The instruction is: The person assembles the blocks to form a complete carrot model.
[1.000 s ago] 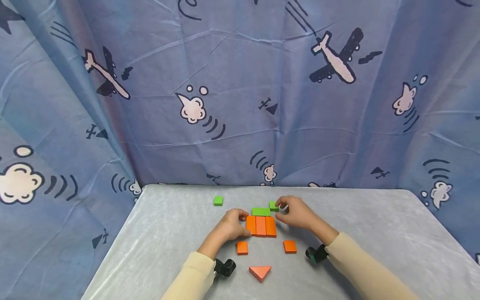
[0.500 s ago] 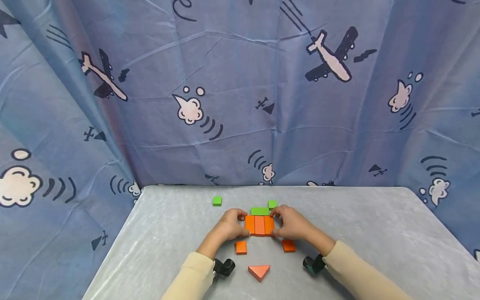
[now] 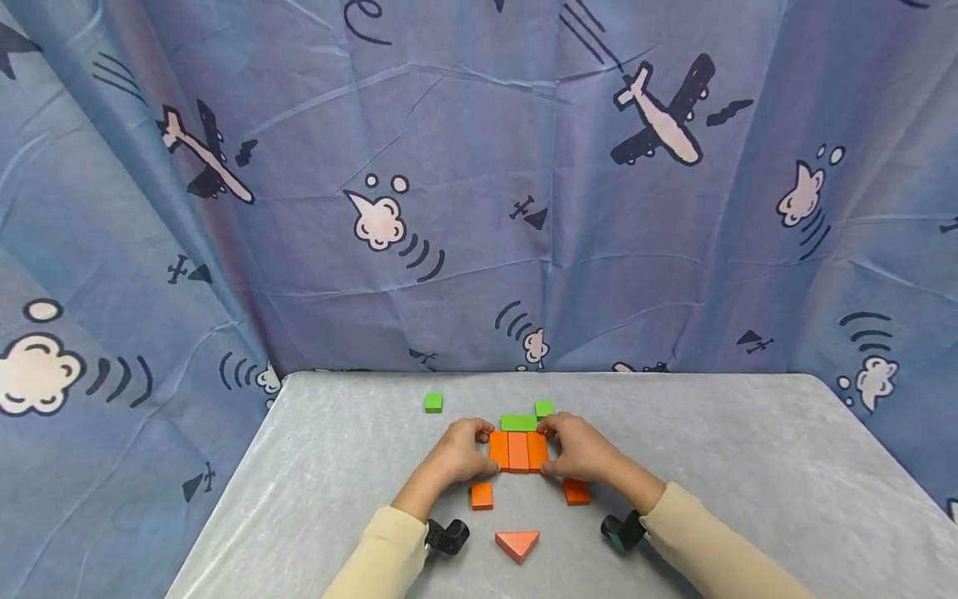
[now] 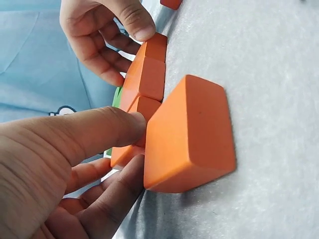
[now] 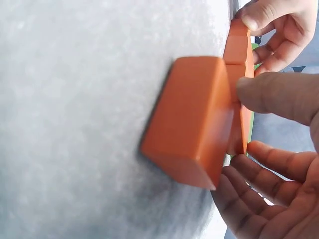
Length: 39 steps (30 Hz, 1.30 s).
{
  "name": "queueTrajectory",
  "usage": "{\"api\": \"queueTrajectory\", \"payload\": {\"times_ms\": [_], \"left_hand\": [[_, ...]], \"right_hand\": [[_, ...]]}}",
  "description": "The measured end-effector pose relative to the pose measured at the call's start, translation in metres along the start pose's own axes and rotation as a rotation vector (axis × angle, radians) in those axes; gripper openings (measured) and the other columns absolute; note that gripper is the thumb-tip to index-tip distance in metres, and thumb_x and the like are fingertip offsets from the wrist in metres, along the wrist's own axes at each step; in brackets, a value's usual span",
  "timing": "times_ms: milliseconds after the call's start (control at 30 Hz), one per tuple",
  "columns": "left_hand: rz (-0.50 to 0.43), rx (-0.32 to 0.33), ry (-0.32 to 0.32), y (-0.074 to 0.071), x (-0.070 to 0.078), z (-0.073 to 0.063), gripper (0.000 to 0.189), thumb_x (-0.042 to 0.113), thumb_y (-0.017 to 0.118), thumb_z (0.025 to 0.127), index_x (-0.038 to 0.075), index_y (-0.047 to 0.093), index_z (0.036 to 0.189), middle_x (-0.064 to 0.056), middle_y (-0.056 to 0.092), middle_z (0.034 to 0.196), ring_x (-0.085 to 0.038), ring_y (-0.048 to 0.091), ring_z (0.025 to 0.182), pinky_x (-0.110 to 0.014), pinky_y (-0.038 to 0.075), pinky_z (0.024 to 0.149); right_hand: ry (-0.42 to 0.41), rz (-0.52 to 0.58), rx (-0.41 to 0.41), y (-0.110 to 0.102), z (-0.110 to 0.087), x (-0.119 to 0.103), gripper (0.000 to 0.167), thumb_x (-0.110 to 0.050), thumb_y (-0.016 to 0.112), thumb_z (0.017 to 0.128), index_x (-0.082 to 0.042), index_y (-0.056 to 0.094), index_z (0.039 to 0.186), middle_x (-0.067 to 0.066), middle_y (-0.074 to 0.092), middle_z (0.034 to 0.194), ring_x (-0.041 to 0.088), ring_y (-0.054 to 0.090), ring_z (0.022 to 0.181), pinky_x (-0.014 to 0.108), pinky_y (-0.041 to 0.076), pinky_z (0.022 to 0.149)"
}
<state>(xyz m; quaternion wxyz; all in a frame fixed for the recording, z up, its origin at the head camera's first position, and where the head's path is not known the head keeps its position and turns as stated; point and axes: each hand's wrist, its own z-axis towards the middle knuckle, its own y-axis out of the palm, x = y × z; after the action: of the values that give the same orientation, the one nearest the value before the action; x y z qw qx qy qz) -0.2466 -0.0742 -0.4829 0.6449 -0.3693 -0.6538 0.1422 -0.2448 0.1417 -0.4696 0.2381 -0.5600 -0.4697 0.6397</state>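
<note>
Three orange rectangular blocks lie side by side on the table. My left hand (image 3: 458,449) pinches the left orange block (image 3: 499,453), thumb at its near end and fingertips toward its far end. On the other side, my right hand (image 3: 584,448) grips the right orange block (image 3: 536,453) the same way. Between them sits the paler middle orange block (image 3: 518,453). A long green block (image 3: 519,423) lies against the row's far side. In the left wrist view, an orange square block (image 4: 192,137) fills the foreground; the right wrist view has another orange square block (image 5: 187,117) close up.
A small green block (image 3: 544,408) touches or nearly touches the long green one at its far right. Another green block (image 3: 433,403) stands apart at the back left. Nearer me lies a coral triangular block (image 3: 517,545). A patterned blue curtain (image 3: 464,208) hangs behind the table (image 3: 314,499).
My right hand has left the small green block's side and come nearer and left, onto the right orange block. My left hand stays at the left block. The head view has shifted slightly.
</note>
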Motion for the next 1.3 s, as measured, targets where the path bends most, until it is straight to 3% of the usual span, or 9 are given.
{"api": "queueTrajectory", "payload": {"times_ms": [267, 367, 500, 667, 900, 1100, 1300], "left_hand": [[0.01, 0.007, 0.035, -0.002, 0.002, -0.005, 0.057, 0.016, 0.082, 0.072, 0.004, 0.06, 0.123, -0.006, 0.062, 0.105, -0.02, 0.056, 0.097, -0.038, 0.048, 0.088], [0.024, 0.041, 0.061, -0.006, 0.001, -0.006, 0.055, 0.017, 0.08, 0.074, 0.003, 0.06, 0.123, -0.007, 0.063, 0.105, -0.021, 0.057, 0.099, -0.038, 0.048, 0.088], [0.01, 0.094, 0.097, -0.016, -0.004, -0.007, 0.049, 0.015, 0.077, 0.077, 0.001, 0.061, 0.12, -0.012, 0.064, 0.105, -0.02, 0.062, 0.086, -0.031, 0.052, 0.073], [-0.012, 0.15, 0.088, -0.031, -0.014, -0.007, 0.045, 0.018, 0.075, 0.08, 0.003, 0.062, 0.121, -0.014, 0.064, 0.109, -0.012, 0.059, 0.069, -0.025, 0.05, 0.059], [-0.022, 0.267, 0.036, -0.05, -0.032, -0.002, 0.04, 0.019, 0.076, 0.081, 0.007, 0.066, 0.117, -0.012, 0.064, 0.108, -0.015, 0.061, 0.081, -0.028, 0.051, 0.066], [-0.034, 0.385, 0.013, -0.058, -0.046, 0.009, 0.041, 0.017, 0.077, 0.078, 0.005, 0.066, 0.116, -0.013, 0.061, 0.108, -0.024, 0.063, 0.09, -0.035, 0.053, 0.076], [-0.049, 0.402, -0.059, -0.058, -0.055, 0.018, 0.049, 0.016, 0.078, 0.078, 0.004, 0.062, 0.122, -0.015, 0.057, 0.111, -0.028, 0.062, 0.099, -0.039, 0.053, 0.082]], "right_hand": [[0.009, 0.007, 0.001, 0.001, -0.003, -0.001, 0.048, -0.014, 0.087, 0.066, -0.005, 0.066, 0.108, 0.006, 0.062, 0.1, 0.018, 0.054, 0.087, 0.039, 0.05, 0.087], [0.007, 0.01, 0.004, 0.001, -0.003, -0.001, 0.049, -0.014, 0.088, 0.065, -0.004, 0.066, 0.107, 0.006, 0.062, 0.099, 0.018, 0.055, 0.087, 0.04, 0.051, 0.086], [-0.002, 0.002, 0.01, 0.0, -0.003, 0.001, 0.049, -0.014, 0.088, 0.065, -0.004, 0.066, 0.107, 0.006, 0.062, 0.099, 0.017, 0.055, 0.087, 0.039, 0.051, 0.086], [-0.001, 0.005, 0.017, 0.001, -0.003, 0.003, 0.049, -0.014, 0.088, 0.065, -0.005, 0.066, 0.108, 0.006, 0.063, 0.099, 0.017, 0.056, 0.088, 0.039, 0.051, 0.086], [0.028, 0.022, -0.007, 0.002, -0.001, 0.0, 0.049, -0.015, 0.088, 0.065, -0.005, 0.066, 0.108, 0.005, 0.062, 0.099, 0.017, 0.055, 0.088, 0.039, 0.051, 0.087], [0.046, 0.034, -0.009, 0.001, -0.001, 0.0, 0.048, -0.014, 0.088, 0.065, -0.005, 0.067, 0.107, 0.005, 0.062, 0.1, 0.017, 0.055, 0.088, 0.039, 0.051, 0.088], [0.04, 0.029, -0.013, 0.001, 0.001, 0.0, 0.048, -0.014, 0.088, 0.064, -0.005, 0.067, 0.107, 0.005, 0.063, 0.1, 0.017, 0.056, 0.089, 0.039, 0.051, 0.089]]}}
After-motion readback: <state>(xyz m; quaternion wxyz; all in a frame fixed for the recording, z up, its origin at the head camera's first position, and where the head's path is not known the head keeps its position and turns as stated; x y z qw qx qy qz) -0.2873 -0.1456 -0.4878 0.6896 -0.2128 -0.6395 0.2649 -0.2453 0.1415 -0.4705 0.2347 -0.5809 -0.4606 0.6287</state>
